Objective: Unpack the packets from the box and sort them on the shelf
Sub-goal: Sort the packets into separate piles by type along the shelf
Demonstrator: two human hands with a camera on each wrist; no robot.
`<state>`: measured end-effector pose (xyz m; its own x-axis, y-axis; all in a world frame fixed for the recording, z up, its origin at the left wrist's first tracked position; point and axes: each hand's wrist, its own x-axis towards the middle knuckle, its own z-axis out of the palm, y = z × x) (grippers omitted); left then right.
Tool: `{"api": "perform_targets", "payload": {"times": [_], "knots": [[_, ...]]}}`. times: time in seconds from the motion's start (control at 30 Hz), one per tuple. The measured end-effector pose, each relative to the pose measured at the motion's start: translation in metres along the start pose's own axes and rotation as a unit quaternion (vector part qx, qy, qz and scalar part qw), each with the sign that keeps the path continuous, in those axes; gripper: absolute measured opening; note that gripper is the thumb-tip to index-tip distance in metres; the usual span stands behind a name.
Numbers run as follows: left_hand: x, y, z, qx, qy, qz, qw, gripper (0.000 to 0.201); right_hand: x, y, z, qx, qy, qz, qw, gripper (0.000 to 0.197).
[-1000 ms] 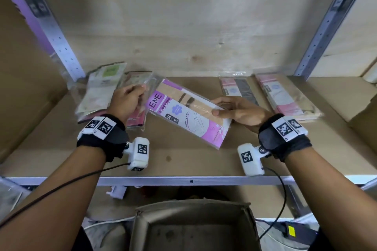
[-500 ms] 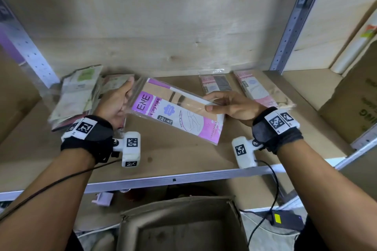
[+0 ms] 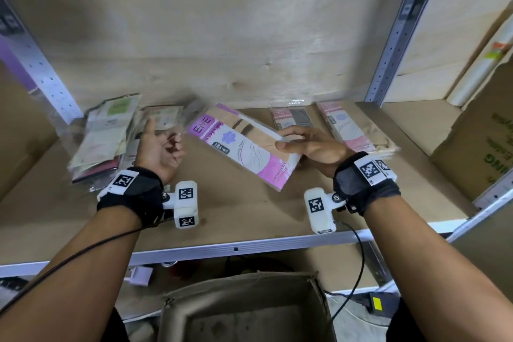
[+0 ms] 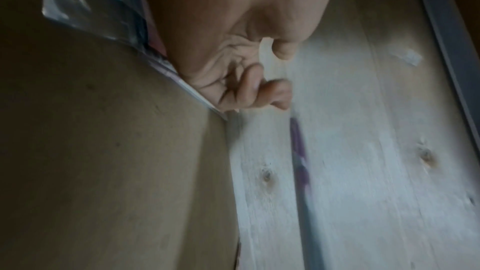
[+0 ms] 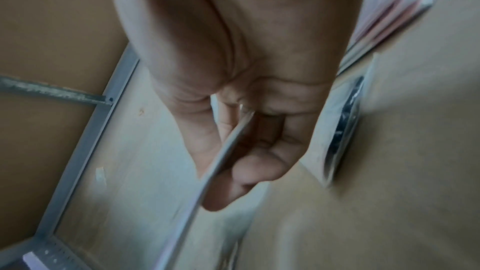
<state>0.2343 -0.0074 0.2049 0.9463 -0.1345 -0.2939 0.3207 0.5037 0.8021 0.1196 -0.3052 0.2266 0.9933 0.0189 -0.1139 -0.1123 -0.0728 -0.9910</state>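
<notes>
A pink and purple ENE packet [image 3: 241, 144] hangs tilted just above the wooden shelf [image 3: 249, 216]. My right hand [image 3: 283, 140] pinches its right end between thumb and fingers; the right wrist view shows the packet's thin edge [image 5: 223, 151] running through that grip [image 5: 249, 151]. My left hand [image 3: 163, 144] sits just left of the packet, apart from it, thumb up and fingers loosely curled, holding nothing. The left wrist view shows those curled fingers [image 4: 249, 85] beside the edge of a packet pile [image 4: 85, 13]. An open cardboard box [image 3: 244, 308] stands below the shelf.
A loose pile of green and beige packets [image 3: 105, 133] lies at the shelf's left. Two pink packets [image 3: 294, 118] [image 3: 349, 128] lie at the back right. Metal uprights [image 3: 402, 25] [image 3: 41, 75] frame the bay. A brown carton [image 3: 483, 141] stands at the far right.
My left hand has let go of the packet's left end and turned palm inward with fingers curled. The right hand still holds the packet. The head view has shifted.
</notes>
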Motion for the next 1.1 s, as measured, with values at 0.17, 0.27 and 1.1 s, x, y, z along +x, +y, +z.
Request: {"api": "perform_targets", "payload": {"times": [0.17,0.27,1.1], "knots": [[-0.011,-0.014,0.013,0.235,-0.065,-0.025,0.969,0.052,0.008,0.001,0.012,0.095,0.065,0.055,0.992,0.028],[-0.024,-0.028,0.027,0.356,-0.132,-0.046,0.924,0.034,0.013,0.001,0.024,0.123,0.082,0.064,0.987,0.029],[-0.029,-0.032,0.047,0.521,0.000,-0.002,0.853,0.038,0.037,0.004,0.051,-0.262,0.091,0.114,0.954,0.045]]}}
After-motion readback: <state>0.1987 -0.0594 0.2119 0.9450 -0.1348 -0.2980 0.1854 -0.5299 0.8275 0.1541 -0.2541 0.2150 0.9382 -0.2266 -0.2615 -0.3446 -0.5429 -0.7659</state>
